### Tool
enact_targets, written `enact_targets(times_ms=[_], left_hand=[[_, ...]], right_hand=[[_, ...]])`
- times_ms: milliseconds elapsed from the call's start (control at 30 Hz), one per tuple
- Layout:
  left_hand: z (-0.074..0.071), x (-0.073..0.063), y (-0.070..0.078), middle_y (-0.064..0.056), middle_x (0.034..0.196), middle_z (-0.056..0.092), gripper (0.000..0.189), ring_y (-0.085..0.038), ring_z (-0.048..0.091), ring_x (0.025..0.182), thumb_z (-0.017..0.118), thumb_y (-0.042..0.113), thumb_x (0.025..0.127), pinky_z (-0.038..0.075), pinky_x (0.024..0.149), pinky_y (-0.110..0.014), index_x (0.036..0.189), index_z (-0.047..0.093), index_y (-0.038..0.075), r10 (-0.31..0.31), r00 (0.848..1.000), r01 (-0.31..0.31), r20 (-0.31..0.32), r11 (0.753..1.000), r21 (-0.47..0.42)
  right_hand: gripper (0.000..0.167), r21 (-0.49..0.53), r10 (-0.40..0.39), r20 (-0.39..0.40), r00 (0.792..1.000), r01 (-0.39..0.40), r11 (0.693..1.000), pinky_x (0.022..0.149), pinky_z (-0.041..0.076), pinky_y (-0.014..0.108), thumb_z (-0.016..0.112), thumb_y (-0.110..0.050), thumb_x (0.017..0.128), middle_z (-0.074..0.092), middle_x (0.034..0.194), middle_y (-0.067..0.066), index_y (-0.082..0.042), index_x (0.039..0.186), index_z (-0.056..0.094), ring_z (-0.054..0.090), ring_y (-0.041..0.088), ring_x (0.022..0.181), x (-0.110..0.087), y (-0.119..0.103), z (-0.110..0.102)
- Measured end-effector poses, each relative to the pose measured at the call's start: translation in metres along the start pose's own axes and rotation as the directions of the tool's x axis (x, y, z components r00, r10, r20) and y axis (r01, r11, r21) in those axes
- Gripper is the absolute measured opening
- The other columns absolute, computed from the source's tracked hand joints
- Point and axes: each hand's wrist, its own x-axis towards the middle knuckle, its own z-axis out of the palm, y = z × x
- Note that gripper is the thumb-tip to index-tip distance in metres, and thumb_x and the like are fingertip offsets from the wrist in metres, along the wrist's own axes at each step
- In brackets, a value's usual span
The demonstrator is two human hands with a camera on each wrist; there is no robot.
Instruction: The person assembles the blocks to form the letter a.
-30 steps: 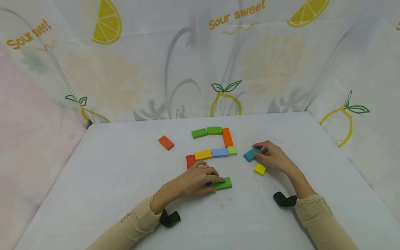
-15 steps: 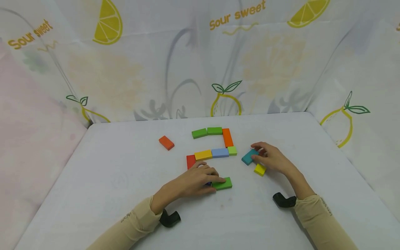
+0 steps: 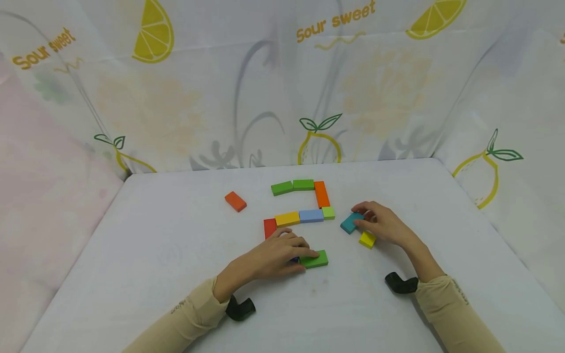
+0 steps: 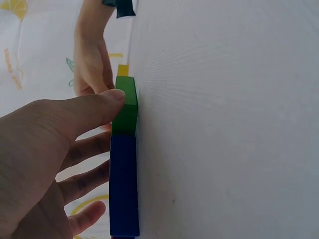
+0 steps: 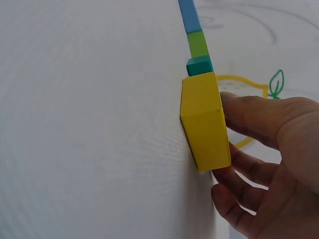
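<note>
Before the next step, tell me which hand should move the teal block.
Likely the right hand: it holds the teal block, while the left hand, farther from it, touches the near green block.

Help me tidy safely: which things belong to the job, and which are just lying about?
Job, apparently:
teal block, in the right hand
green block, touched by the left hand
winding block chain

Loose, perhaps spares:
lone orange block
small yellow block

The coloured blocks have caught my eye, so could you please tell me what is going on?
A person's right hand holds a teal block near a small yellow block, apart from the winding row of blocks. The left hand holds the green block at the row's near end. A loose orange block lies left of the row.
</note>
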Motion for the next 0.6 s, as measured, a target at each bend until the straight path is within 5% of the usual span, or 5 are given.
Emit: enact_targets(times_ms=[200, 333, 467, 600], left_hand=[[-0.013, -0.005, -0.019, 0.006, 0.128, 0.056, 0.046, -0.012, 0.049, 0.121, 0.058, 0.041, 0.092, 0.034, 0.108, -0.041, 0.135, 0.051, 0.026, -0.064, 0.997, 0.057, -0.053, 0.990, -0.129], [-0.033, -0.019, -0.053, 0.001, 0.127, 0.056, 0.039, -0.017, 0.050, 0.121, 0.061, 0.030, 0.092, 0.041, 0.102, -0.042, 0.129, 0.057, 0.019, -0.180, 0.969, 0.135, -0.170, 0.960, -0.245], [-0.037, -0.040, -0.091, -0.007, 0.126, 0.056, 0.034, -0.025, 0.050, 0.119, 0.063, 0.020, 0.091, 0.043, 0.098, -0.048, 0.124, 0.060, 0.013, -0.359, 0.891, 0.287, -0.277, 0.920, -0.269], [-0.030, -0.056, -0.116, -0.016, 0.125, 0.055, 0.036, -0.036, 0.052, 0.114, 0.064, 0.019, 0.089, 0.042, 0.092, -0.055, 0.123, 0.059, 0.006, -0.546, 0.768, 0.478, -0.335, 0.836, -0.268]], right_hand=[[0.033, -0.016, -0.053, 0.010, 0.999, 0.053, 0.998, 0.078, 0.046, 0.030, 0.059, -0.020, 0.094, 0.057, 0.111, 0.012, -0.005, 0.123, 0.056, 0.055, 0.022, 0.094, -0.002, 0.002, -0.004], [0.034, -0.009, -0.081, -0.008, 0.997, 0.080, 0.997, 0.080, 0.048, 0.031, 0.058, -0.017, 0.094, 0.058, 0.115, 0.014, -0.004, 0.126, 0.054, 0.058, 0.024, 0.096, -0.003, 0.003, -0.008], [0.034, -0.004, -0.096, -0.024, 0.995, 0.096, 0.995, 0.083, 0.048, 0.029, 0.057, -0.017, 0.095, 0.058, 0.116, 0.013, -0.003, 0.125, 0.054, 0.058, 0.024, 0.099, -0.003, 0.005, -0.009], [0.032, -0.010, -0.115, -0.039, 0.993, 0.115, 0.993, 0.083, 0.048, 0.028, 0.057, -0.017, 0.094, 0.059, 0.115, 0.012, -0.002, 0.123, 0.056, 0.056, 0.024, 0.099, -0.004, 0.006, -0.009]])
